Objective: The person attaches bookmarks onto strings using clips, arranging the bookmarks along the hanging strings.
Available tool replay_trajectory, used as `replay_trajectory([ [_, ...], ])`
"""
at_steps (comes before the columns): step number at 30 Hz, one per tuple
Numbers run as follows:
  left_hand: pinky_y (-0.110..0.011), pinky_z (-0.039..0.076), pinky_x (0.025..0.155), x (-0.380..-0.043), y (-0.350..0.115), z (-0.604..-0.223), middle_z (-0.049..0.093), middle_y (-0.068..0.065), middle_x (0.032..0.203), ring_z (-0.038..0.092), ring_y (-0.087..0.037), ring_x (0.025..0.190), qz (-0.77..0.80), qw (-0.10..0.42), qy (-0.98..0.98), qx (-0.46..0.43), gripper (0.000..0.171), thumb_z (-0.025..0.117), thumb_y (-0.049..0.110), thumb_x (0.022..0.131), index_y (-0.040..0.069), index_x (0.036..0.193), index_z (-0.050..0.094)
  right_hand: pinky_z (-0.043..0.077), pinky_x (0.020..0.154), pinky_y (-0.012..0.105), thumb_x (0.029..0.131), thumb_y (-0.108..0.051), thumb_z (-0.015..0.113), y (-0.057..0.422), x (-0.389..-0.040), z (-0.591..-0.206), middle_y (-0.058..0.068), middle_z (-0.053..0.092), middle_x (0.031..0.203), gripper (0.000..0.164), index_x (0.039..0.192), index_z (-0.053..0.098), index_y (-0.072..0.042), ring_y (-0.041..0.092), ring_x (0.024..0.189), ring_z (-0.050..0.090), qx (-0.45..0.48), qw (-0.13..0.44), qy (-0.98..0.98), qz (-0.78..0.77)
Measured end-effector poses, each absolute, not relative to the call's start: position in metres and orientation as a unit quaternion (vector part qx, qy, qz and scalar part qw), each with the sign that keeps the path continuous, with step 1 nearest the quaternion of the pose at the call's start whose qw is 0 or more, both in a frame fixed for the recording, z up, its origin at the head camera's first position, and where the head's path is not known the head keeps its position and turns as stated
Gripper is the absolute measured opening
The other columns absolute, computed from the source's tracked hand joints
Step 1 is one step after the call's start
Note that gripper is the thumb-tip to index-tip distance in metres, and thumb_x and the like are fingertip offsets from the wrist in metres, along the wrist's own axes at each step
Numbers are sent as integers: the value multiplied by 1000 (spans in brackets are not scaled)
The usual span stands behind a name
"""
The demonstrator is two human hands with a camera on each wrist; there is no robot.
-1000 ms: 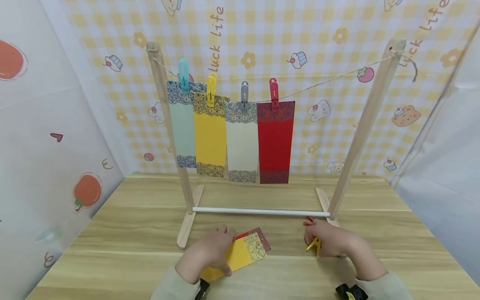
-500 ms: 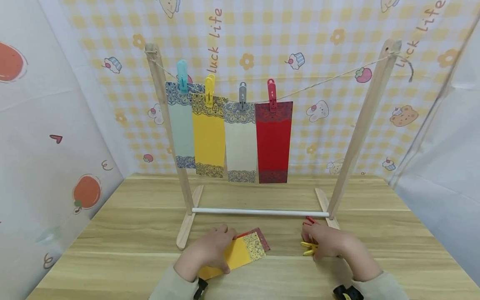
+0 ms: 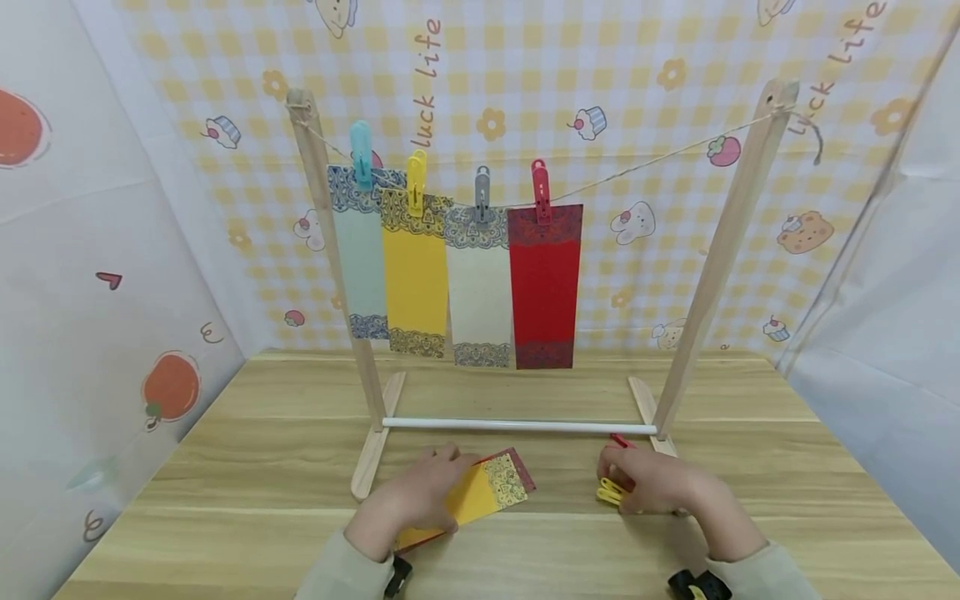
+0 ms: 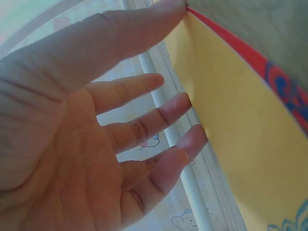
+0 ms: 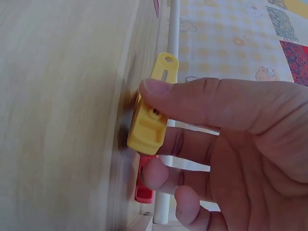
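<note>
My left hand (image 3: 423, 492) grips a yellow paper card (image 3: 474, 497) with a patterned end band, lying over a red card (image 3: 525, 468) on the table. In the left wrist view my thumb is at one long edge and my fingertips (image 4: 198, 137) meet the other; the card bows slightly. My right hand (image 3: 660, 481) pinches a yellow clothespin (image 5: 148, 126) between thumb and fingers, low over the table. Beyond it a red clothespin (image 3: 621, 441) lies near the stand's foot, partly hidden by the fingers.
A wooden stand (image 3: 708, 292) carries a sagging string (image 3: 637, 169). Pale green (image 3: 363, 267), yellow (image 3: 415, 279), white (image 3: 478, 300) and red (image 3: 547, 292) cards hang from it by clothespins, left of its right half. A white rod (image 3: 517, 426) joins the posts low down.
The yellow clothespin has turned in my right fingers, its handles now pointing left. Under my left hand, the cards have shifted slightly, and a red edge shows below the yellow card near my wrist.
</note>
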State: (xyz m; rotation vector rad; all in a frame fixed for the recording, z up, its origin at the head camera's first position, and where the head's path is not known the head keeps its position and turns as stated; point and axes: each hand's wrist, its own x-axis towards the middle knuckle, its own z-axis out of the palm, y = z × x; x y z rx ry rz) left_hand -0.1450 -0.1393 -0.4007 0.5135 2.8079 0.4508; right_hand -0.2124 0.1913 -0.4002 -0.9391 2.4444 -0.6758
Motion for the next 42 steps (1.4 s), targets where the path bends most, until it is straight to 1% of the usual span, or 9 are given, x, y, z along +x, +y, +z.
replay_trajectory([
  [4,-52,51,96,-145,-140,-402,52,-12,136,50,-34,120,167,130,962,175,90,89,12,70,18,148,44,34,60,23,77,-2,76,193,-214,-399,-1,48,78,35,106,59,-11,6,68,40,-356,215,876,-244],
  [8,-57,46,101,-145,-140,-402,52,-10,136,47,-32,121,155,119,964,179,92,90,13,69,19,148,43,34,60,23,80,-4,75,194,-215,-398,-2,48,78,35,111,61,-9,5,68,38,-361,227,869,-251],
  [13,-64,41,104,-146,-141,-402,53,-14,140,47,-38,129,147,107,967,176,94,91,19,66,13,148,43,33,59,22,81,-5,75,195,-216,-397,-2,46,77,33,110,60,-9,5,67,38,-364,236,863,-259],
  [18,-62,41,106,-147,-144,-401,56,-17,139,49,-43,130,143,91,968,183,91,90,23,67,6,145,46,36,60,22,82,-5,76,196,-217,-398,-2,48,78,33,110,60,-9,4,68,40,-366,242,859,-263],
  [26,-54,44,106,-149,-153,-400,60,-19,136,56,-39,125,212,69,950,217,66,80,4,75,-1,135,55,40,62,22,82,-4,76,196,-219,-399,-1,52,79,35,113,59,-7,4,69,43,-366,243,859,-265],
  [31,-50,50,99,-152,-154,-397,68,-13,124,63,-32,115,223,69,947,221,50,78,8,80,3,127,62,38,61,23,85,-5,73,196,-220,-398,-2,50,79,33,115,60,-6,5,68,42,-364,238,860,-267],
  [34,-43,54,90,-154,-155,-396,71,-8,112,66,-23,101,214,67,947,229,37,77,13,83,6,118,66,39,61,23,86,-6,72,195,-220,-397,-2,50,80,32,116,60,-7,5,69,43,-362,237,859,-273],
  [38,-31,52,76,-156,-156,-395,71,0,98,59,-9,83,207,70,948,233,25,77,17,85,11,108,69,39,63,23,88,-7,71,195,-220,-396,-2,51,82,31,117,60,-8,5,72,44,-367,232,857,-277],
  [42,-27,49,72,-156,-156,-395,70,3,94,56,-5,79,213,68,945,239,20,76,16,86,11,104,69,41,64,22,88,-8,71,194,-221,-398,-3,53,83,29,116,61,-10,3,73,46,-382,223,854,-275],
])
